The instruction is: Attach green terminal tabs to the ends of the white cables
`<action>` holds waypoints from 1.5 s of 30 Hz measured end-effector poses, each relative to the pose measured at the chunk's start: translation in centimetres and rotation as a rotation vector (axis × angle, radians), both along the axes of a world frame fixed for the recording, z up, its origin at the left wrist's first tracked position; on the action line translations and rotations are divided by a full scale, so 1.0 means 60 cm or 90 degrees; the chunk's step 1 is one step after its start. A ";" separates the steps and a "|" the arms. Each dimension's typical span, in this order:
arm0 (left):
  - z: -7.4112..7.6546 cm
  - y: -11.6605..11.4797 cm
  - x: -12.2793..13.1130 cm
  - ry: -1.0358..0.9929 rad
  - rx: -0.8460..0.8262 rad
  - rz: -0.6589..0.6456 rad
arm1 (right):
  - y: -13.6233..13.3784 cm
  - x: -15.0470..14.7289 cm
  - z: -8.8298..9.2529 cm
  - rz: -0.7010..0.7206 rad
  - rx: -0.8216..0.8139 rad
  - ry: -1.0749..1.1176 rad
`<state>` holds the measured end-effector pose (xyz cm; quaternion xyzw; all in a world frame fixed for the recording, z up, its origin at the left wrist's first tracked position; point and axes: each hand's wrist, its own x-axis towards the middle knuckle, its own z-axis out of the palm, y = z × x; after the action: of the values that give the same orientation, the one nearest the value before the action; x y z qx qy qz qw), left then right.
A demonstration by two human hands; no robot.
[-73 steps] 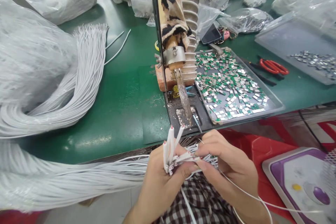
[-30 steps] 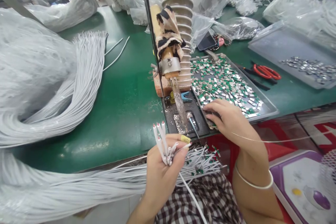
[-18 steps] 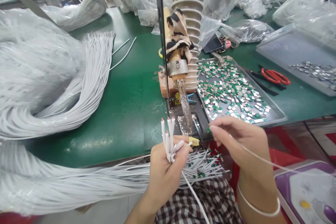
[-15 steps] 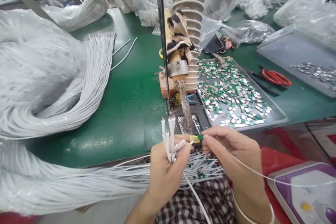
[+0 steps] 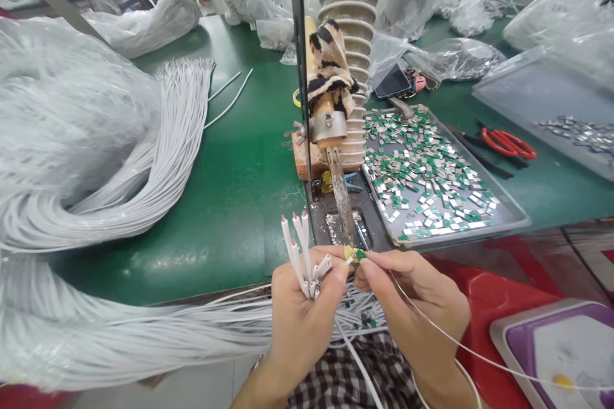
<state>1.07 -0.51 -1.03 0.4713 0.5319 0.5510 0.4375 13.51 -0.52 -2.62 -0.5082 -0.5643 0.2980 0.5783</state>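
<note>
My left hand (image 5: 304,307) is closed round several white cables (image 5: 300,249), whose cut ends with reddish cores stick up above the fist. One cable end points right between its thumb and index finger, which has a yellow covering (image 5: 349,251) at its tip. My right hand (image 5: 417,307) pinches a small green circuit board (image 5: 359,255) right beside that cable end; whether the two touch I cannot tell. A thin pale wire (image 5: 432,324) runs from the right fingers to the right edge. Just above the fingertips is the tip of a clamped soldering iron (image 5: 339,195).
A tray (image 5: 515,220) of small green-and-silver boards stands right of the iron, with red-handled pliers (image 5: 508,142) beyond it. White cable bundles (image 5: 182,121) lie to the left. Behind the iron rises a ribbed hose (image 5: 348,0). More cables with boards lie on my lap.
My right hand has moved slightly left and brought the circuit board closer to the cable end. The cables in my left hand have shifted a little left.
</note>
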 end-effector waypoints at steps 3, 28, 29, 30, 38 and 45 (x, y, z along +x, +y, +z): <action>0.002 0.000 -0.002 -0.001 -0.005 0.000 | -0.004 0.004 -0.006 -0.001 0.045 -0.069; 0.014 0.011 -0.017 0.000 -0.014 -0.058 | -0.003 0.015 0.013 0.026 0.220 -0.240; 0.013 0.009 -0.017 0.002 -0.016 -0.060 | -0.004 0.016 0.013 0.041 0.217 -0.221; 0.012 0.008 -0.018 0.006 -0.020 -0.062 | -0.003 0.017 0.012 0.053 0.214 -0.201; 0.005 0.014 -0.021 0.077 -0.005 -0.136 | 0.018 0.013 0.019 0.053 0.033 -0.182; 0.007 0.019 -0.018 0.023 -0.073 -0.136 | 0.015 0.011 0.006 -0.026 0.106 -0.179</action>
<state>-0.03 0.65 -0.61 0.5093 0.5171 0.4611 0.5105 14.20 0.39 -2.27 -0.5064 -0.6521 0.1645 0.5397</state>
